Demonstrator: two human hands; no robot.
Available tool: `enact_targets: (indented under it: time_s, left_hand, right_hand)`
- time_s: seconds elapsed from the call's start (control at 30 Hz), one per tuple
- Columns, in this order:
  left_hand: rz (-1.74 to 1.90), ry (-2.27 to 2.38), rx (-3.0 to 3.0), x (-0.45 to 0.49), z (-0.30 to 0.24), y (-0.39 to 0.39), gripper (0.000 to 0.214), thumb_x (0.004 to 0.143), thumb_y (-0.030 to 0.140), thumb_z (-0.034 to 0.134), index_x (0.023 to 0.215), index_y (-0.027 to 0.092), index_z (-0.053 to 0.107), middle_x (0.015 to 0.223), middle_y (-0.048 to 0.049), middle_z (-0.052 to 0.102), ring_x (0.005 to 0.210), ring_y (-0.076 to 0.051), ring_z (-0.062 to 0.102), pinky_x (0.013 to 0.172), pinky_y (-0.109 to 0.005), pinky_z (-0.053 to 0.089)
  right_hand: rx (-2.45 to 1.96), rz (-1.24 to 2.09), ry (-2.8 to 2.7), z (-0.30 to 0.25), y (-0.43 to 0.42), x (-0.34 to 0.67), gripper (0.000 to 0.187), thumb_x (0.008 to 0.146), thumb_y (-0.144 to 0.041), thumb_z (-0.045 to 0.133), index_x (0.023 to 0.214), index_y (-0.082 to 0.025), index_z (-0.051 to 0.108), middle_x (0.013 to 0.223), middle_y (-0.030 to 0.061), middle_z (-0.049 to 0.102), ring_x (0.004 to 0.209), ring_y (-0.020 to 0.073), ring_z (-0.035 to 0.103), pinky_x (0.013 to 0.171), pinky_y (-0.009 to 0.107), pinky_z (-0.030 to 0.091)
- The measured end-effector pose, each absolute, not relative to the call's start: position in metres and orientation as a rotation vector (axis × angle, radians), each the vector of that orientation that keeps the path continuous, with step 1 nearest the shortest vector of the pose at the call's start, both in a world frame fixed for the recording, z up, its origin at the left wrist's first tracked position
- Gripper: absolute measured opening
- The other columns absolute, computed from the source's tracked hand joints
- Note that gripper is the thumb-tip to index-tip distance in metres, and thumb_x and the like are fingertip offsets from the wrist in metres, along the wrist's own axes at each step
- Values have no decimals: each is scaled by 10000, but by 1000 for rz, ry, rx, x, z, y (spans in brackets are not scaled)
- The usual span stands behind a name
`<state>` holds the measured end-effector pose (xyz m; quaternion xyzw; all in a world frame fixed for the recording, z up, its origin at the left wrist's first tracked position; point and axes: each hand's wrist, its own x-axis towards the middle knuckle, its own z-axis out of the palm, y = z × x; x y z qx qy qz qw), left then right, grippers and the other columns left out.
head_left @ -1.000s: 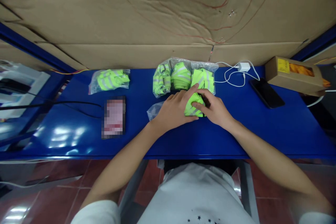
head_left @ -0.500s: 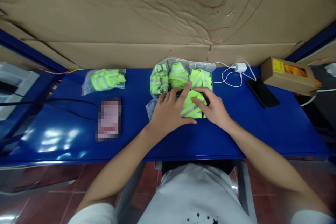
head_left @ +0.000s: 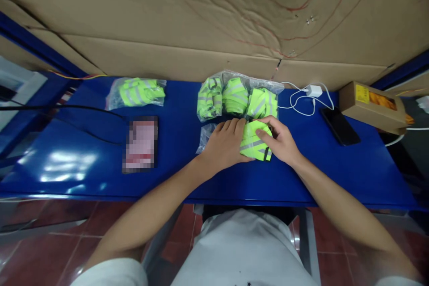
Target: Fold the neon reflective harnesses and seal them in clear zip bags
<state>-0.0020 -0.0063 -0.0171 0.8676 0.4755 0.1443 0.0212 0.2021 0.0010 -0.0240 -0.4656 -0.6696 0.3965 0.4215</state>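
A folded neon-yellow vest with grey reflective stripes (head_left: 255,143) lies on the blue table (head_left: 187,174) between my hands. My left hand (head_left: 225,143) rests on its left side, fingers curled over the fabric. My right hand (head_left: 280,139) grips its right and top edge, thumb on the cloth. A clear plastic bag (head_left: 205,134) lies partly under my left hand. Just behind stand three bagged neon vests (head_left: 236,97) in a row.
Another bagged vest (head_left: 138,92) lies at the back left, a pixelated flat card (head_left: 140,144) in front of it. A white charger with cable (head_left: 310,94), a black phone (head_left: 338,126) and a cardboard box (head_left: 372,103) sit at the right. Cardboard wall behind.
Both hands stay on the folded vest; my left fingers have drawn together over it and more of the vest now shows. The view has shifted slightly.
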Motion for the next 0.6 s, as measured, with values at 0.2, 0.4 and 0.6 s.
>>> enact_targets:
  time_s: [0.2,0.4,0.6]
  left_hand:
    - [539,1348,2722,-3,-28,-1,1003,659,564,889,1405,95,410,1320,-216,629,1259,-382,610,1073,-466,453]
    - [619,1356,2727,-2,-33,-1,1011,662,522,871,1441,108,379,1374,-235,601,1313,-406,577,1078,-500,457]
    - [642,1392,2741,0,-28,-2,953,701,523,839,1434,91,410,1352,-229,612,1281,-397,591,1062,-482,460]
  right_hand:
    - [-1249,869,-1718,-24,-12,194,210,999,-406,608,1116,-232,616,934,20,700,752,178,616,664,296,489]
    - [-1303,739,-1744,-25,-16,190,258,1018,-433,574,1183,-235,597,941,35,691,754,191,630,640,302,495]
    - [-1196,717,-1863,-9,-5,202,303,981,-314,624,1274,-241,596,1182,58,703,997,226,669,854,353,535]
